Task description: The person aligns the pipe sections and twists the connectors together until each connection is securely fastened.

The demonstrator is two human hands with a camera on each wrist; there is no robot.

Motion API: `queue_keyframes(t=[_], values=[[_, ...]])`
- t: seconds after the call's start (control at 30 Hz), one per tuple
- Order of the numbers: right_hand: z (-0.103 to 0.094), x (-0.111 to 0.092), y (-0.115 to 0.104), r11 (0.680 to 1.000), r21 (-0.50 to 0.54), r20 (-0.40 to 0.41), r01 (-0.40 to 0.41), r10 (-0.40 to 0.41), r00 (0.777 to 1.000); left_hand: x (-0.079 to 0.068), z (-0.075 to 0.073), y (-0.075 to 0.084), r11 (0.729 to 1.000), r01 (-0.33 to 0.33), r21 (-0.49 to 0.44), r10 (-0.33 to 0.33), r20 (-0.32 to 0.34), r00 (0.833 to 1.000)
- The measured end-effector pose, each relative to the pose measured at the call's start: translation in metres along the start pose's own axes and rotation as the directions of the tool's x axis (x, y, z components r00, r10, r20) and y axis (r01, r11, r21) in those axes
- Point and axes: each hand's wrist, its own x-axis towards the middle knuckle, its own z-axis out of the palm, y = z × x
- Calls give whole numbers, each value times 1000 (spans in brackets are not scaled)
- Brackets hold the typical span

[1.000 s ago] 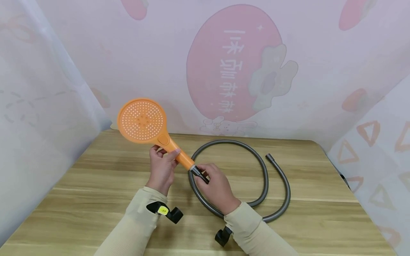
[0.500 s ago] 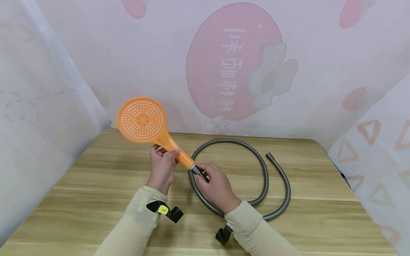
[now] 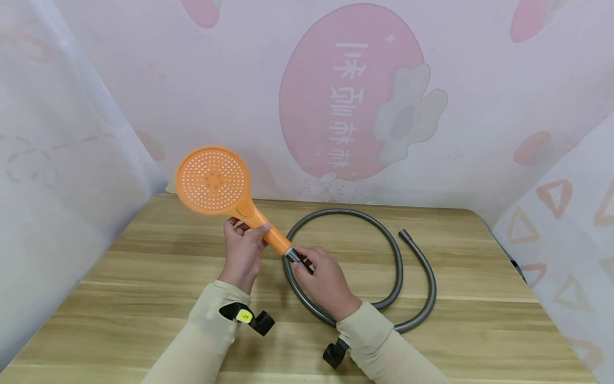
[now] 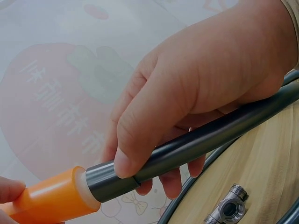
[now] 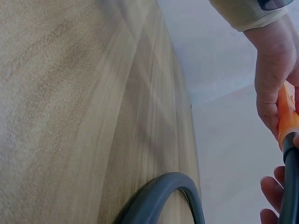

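An orange hand shower [image 3: 213, 181] is held off the table, its round spray plate tilted up to the left. My left hand [image 3: 242, 253] grips the handle, thumb on top. At the handle's lower end, my right hand [image 3: 326, 280] pinches the dark grey end fitting [image 4: 112, 182] of the shower hose [image 3: 400, 266]. In the left wrist view the fitting sits against the white collar [image 4: 81, 184] of the handle; whether it is threaded on cannot be seen. The hose loops over the table behind my right hand, its other end [image 3: 404, 235] lying loose at the right.
A metal tee valve [image 4: 229, 207] with threaded ends lies on the wooden table [image 3: 479, 298]; in the head view it does not show. Printed cloth walls [image 3: 240, 80] stand close behind the table and at both sides.
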Motion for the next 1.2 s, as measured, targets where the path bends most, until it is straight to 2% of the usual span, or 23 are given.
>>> queue_keyframes(t=[0.8, 1.2], values=[[-1, 1, -3, 998, 18, 53, -59, 58, 997, -1, 0, -1, 1000, -10, -15, 10, 3, 1000], [-1, 2, -2, 999, 10, 53, -54, 53, 997, -1, 0, -1, 1000, -13, -13, 13, 4, 1000]])
